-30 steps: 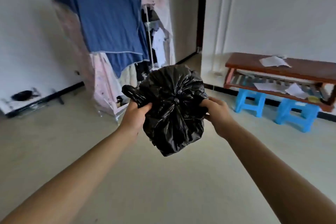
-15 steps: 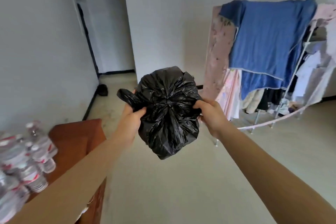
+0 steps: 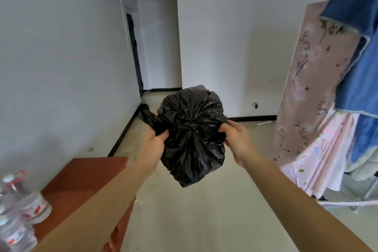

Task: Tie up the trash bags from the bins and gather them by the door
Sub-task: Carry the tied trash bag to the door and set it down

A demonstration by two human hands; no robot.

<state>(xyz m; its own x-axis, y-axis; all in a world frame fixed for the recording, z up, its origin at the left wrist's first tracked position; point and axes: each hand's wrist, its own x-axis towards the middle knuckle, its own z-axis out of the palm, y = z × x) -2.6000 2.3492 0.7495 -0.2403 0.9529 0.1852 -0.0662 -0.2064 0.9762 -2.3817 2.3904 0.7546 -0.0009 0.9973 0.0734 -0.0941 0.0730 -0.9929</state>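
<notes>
A full black trash bag (image 3: 191, 135) hangs in front of me at chest height, its mouth gathered into a knot facing the camera. My left hand (image 3: 154, 143) grips one black tail of the bag on the left side. My right hand (image 3: 235, 139) grips the plastic on the bag's right side. Both arms reach forward from the bottom corners. Beyond the bag a narrow hallway (image 3: 157, 92) leads to a dark doorway (image 3: 134, 55) on its left wall.
A reddish wooden table (image 3: 81, 176) stands low on the left with several large water bottles (image 3: 22, 206). A clothes rack (image 3: 331, 108) draped in pink and blue fabric fills the right. Pale open floor (image 3: 194, 210) lies between them.
The view has swung left, from the bench and stools past the clothes rack to the hallway. Both hands keep the same hold on the bag.
</notes>
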